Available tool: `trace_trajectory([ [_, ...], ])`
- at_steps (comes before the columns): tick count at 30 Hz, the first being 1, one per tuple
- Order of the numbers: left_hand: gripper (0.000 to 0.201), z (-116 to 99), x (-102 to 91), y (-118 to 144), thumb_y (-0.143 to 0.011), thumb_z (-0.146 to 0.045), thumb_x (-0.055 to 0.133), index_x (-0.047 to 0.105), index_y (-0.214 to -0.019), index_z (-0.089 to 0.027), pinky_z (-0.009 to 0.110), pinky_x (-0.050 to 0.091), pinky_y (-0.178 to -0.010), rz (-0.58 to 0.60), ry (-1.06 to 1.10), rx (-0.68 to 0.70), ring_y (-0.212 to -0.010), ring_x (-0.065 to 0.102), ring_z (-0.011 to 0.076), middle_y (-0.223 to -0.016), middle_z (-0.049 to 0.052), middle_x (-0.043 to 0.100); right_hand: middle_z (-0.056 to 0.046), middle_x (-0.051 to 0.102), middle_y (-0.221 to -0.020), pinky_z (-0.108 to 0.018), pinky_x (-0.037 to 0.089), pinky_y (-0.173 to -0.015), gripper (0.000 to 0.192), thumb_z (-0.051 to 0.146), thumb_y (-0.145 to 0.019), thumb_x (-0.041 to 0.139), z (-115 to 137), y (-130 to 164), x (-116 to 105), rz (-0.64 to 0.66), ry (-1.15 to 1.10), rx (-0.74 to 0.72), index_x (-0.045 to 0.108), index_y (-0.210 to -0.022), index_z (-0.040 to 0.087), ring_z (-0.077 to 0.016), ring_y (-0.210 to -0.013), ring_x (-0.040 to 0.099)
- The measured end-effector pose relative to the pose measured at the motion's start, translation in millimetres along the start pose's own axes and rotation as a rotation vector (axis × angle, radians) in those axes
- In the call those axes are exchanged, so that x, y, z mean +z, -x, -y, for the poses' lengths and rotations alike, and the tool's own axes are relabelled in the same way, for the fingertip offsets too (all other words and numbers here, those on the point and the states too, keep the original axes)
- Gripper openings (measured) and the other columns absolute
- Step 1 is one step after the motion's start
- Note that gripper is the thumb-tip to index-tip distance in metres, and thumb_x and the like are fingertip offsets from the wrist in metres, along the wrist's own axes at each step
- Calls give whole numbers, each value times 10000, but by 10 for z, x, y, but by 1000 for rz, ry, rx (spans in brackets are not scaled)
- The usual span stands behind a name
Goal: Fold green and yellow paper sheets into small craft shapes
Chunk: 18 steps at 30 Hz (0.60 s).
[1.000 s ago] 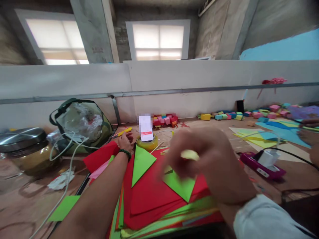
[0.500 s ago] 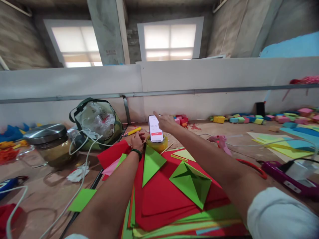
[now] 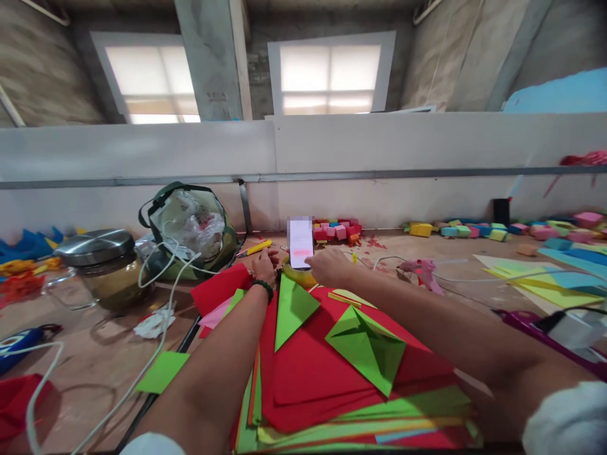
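Observation:
A phone (image 3: 300, 245) with a bright, blurred screen stands propped upright against a yellow rounded object (image 3: 303, 277). My right hand (image 3: 332, 268) points at it; the extended index fingertip is at the screen's lower right edge, and the other fingers are curled. Just left of the phone, my left hand (image 3: 264, 265) lies with fingers loosely apart and nothing visible in them, a dark bead bracelet on its wrist. Between my forearms, a folded green triangle (image 3: 294, 311) and a green folded paper piece (image 3: 368, 346) lie on a stack of red paper (image 3: 322, 379).
Left of my hands are a yellow cutter (image 3: 256, 248), a camouflage bag (image 3: 220, 253) with plastic inside, and a lidded glass jar (image 3: 107, 281). White cables cross both sides. A pink glue gun (image 3: 424, 273) and a purple power strip (image 3: 535, 335) lie to the right.
My right hand has moved down from the phone's top to its lower right edge. The screen's timer digits no longer show clearly. My left hand stays beside the phone; the view has shifted slightly.

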<state>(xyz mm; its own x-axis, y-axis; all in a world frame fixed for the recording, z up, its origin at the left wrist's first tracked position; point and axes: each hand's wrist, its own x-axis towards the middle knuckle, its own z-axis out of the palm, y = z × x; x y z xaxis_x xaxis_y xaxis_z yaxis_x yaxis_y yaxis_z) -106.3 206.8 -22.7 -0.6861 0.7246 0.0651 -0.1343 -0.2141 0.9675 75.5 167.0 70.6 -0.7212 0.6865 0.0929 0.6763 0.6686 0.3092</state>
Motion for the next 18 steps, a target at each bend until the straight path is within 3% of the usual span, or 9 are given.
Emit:
trace_trajectory([
  [5, 326, -103, -8, 34, -903, -328, 545, 549, -1179, -155, 416, 523, -833, 42, 24, -79, -993, 598, 210, -1176, 95, 579, -82, 701, -762, -272, 334, -553, 229, 163, -821, 447, 86, 767, -118, -42, -35, -135, 667, -882, 185, -199, -669, 628],
  [10, 313, -193, 0, 83, -906, -329, 541, 554, -1166, -155, 402, 529, -818, 6, 70, -33, -969, 603, 200, -1157, 91, 586, -29, 673, -713, -258, 322, -547, 252, 270, -928, 422, -142, 1369, 25, -197, -244, -208, 640, -833, 187, -136, -590, 593],
  [12, 278, -256, 21, 137, -905, -342, 540, 585, -1089, -138, 358, 537, -753, -17, 99, 16, -869, 619, 169, -1049, 72, 623, -17, 638, -652, -252, 327, -535, 283, 321, -938, 433, -270, 1518, 152, -285, -297, -126, 622, -782, 179, -128, -560, 571],
  [15, 345, -440, 63, 228, -898, -396, 473, 636, -784, -115, 241, 469, -570, -46, 156, 111, -588, 576, 109, -672, 8, 605, -18, 619, -667, -241, 386, -552, 298, 357, -934, 463, -393, 1709, 308, -321, -388, -79, 601, -738, 180, -124, -584, 569],
  [18, 404, -745, 99, 287, -835, -449, 413, 622, -690, -135, 193, 375, -490, -45, 216, 200, -483, 510, 86, -528, -25, 518, -68, 662, -884, -277, 485, -701, 210, 368, -898, 530, -391, 1900, 350, -303, -452, -123, 657, -902, 202, -173, -815, 625],
])
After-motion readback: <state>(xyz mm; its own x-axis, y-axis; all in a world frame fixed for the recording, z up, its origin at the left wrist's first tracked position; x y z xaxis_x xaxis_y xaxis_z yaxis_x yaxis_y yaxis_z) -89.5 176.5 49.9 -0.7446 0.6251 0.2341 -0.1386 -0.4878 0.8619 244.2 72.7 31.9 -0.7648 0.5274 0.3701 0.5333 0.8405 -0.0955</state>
